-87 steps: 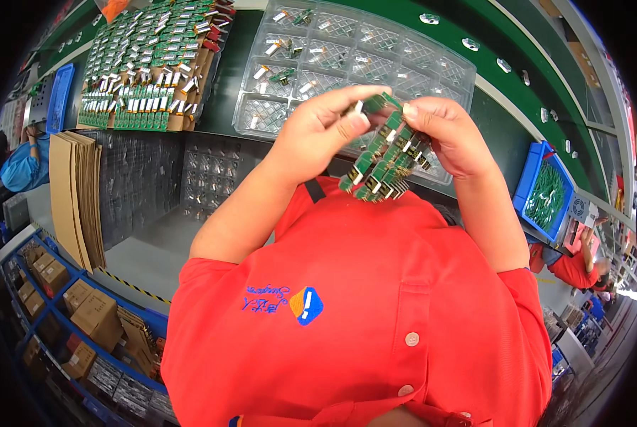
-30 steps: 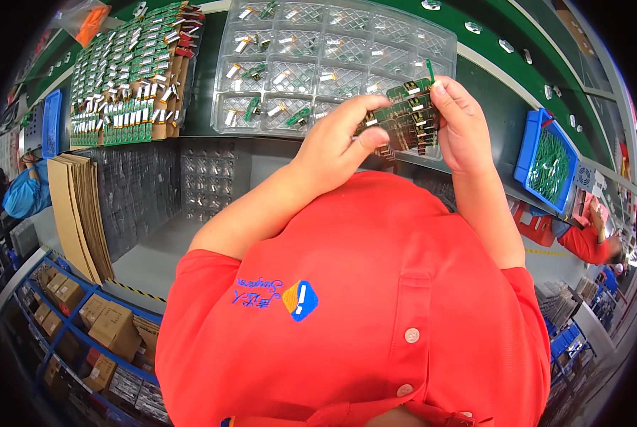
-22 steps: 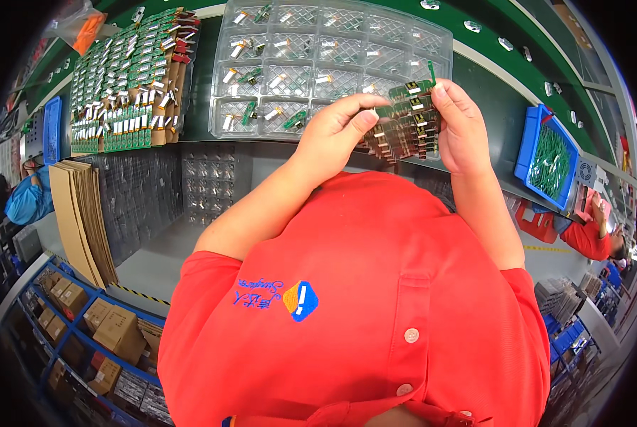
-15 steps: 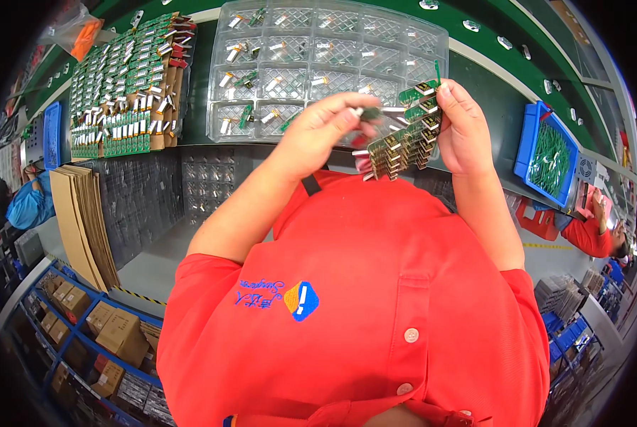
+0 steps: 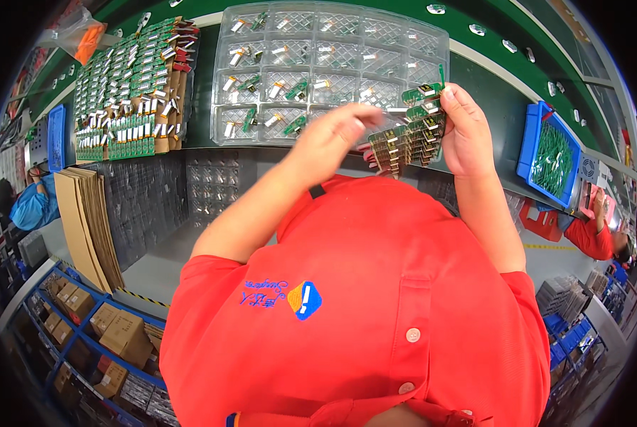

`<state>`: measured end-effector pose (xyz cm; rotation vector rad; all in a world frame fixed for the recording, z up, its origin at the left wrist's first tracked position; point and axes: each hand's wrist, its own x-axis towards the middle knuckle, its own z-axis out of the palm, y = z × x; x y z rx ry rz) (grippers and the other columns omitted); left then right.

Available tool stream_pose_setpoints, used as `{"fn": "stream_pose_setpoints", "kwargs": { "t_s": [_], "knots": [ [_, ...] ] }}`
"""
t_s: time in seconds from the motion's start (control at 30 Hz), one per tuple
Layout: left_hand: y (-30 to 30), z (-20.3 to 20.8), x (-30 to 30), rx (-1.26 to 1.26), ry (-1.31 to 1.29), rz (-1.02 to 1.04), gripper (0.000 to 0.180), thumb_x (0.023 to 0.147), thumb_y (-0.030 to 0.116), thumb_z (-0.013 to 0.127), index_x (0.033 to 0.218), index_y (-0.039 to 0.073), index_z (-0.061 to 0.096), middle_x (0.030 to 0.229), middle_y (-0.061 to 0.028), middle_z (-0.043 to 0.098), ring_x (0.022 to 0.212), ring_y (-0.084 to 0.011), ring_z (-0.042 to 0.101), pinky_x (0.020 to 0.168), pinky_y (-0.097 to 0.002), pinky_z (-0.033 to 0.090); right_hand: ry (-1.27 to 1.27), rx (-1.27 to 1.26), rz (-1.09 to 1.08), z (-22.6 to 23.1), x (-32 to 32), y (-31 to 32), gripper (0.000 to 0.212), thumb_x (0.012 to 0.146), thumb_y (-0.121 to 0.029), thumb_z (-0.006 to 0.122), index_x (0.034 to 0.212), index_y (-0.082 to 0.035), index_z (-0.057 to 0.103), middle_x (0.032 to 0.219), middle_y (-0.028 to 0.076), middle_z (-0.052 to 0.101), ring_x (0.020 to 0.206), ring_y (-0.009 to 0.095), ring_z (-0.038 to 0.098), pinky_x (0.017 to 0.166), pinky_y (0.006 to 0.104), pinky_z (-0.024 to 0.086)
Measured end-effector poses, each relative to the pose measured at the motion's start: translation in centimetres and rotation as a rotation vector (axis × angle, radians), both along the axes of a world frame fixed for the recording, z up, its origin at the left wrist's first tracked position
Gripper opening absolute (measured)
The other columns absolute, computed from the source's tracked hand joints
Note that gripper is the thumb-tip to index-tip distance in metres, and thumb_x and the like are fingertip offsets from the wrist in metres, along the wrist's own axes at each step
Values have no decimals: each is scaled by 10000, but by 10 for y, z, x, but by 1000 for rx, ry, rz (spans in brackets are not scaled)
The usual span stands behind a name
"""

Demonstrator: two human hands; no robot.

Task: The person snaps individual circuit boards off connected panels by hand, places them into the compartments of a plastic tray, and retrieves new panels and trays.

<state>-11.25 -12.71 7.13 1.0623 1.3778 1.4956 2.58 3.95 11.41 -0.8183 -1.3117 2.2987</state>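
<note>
In my right hand (image 5: 468,135), thumb and fingers pinch the edge of a panel of joined green circuit boards (image 5: 423,128), held tilted above the front edge of the bench. Rows of small gold and dark parts stand out along the panel. My left hand (image 5: 332,139) is just left of the panel, its fingertips smeared by motion, so whether they hold anything is unclear. A slim whitish piece (image 5: 395,110) shows between those fingertips and the panel. Behind my hands lies a clear plastic tray (image 5: 214,107) with compartments, many holding small green boards and white-and-orange parts.
At the left, dense rows of small boards with white parts (image 5: 130,99) lie on cardboard. A blue bin (image 5: 523,160) of green strips stands at the right. Cardboard sheets (image 5: 76,220) lean below the bench at left. Other people (image 5: 37,203) work at both sides.
My left hand has shifted slightly, its fingers now more blurred. The small green-and-white piece seen at its fingertips no longer shows clearly. My right hand still grips the panel, which is tilted slightly differently.
</note>
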Motion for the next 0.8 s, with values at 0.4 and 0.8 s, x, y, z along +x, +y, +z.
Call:
{"fn": "stream_pose_setpoints", "kwargs": {
  "t_s": [0.4,0.8],
  "knots": [
    [22,22,14,-115,-254,40,362,903,302,439,1049,-19,523,967,-102,569,887,-143,540,788,-261,426,-14,21,-28,8,-12,-3,263,899,-202,442,1045,7,508,918,53,588,839,101,548,770,240,430],
    [28,22,-5,-112,-609,147,388,905,324,433,1056,-18,535,955,-73,582,898,-133,524,813,-266,403,-110,58,230,-9,-7,10,304,894,-238,442,1031,15,538,928,60,599,832,102,549,759,241,422]
  ]
}}
